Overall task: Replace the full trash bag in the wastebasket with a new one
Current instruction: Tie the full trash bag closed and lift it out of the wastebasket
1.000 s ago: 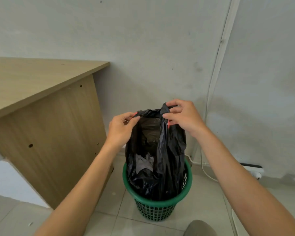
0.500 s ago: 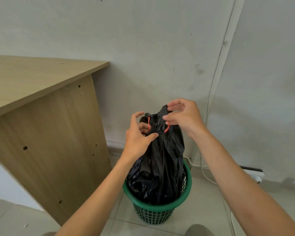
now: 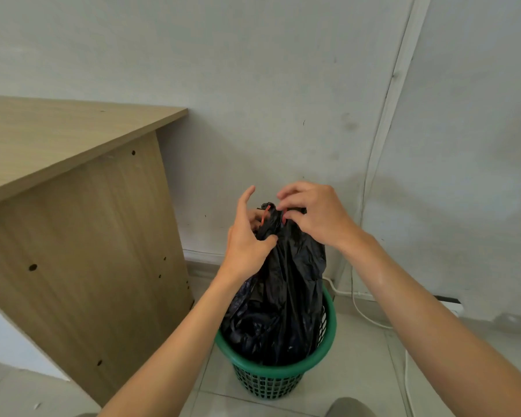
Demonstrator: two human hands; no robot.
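Observation:
A black trash bag [image 3: 286, 284] stands in a green mesh wastebasket [image 3: 278, 376] on the tiled floor, its top gathered into a bunch with red drawstrings [image 3: 265, 216] showing. My left hand [image 3: 247, 239] grips the gathered neck from the left, thumb pressed into the plastic and index finger raised. From the right, my right hand [image 3: 316, 216] pinches the bag's top edge and a red string. The bag's lower part sits inside the basket, hidden by the rim.
A wooden desk [image 3: 73, 206] stands close on the left, its side panel near the basket. A white wall is right behind. White cables [image 3: 370, 319] and a power strip [image 3: 448, 305] lie on the floor at the right.
The bag's mouth was held open between both hands; now it is bunched shut. My left hand moved right onto the neck, and my right hand came in closer.

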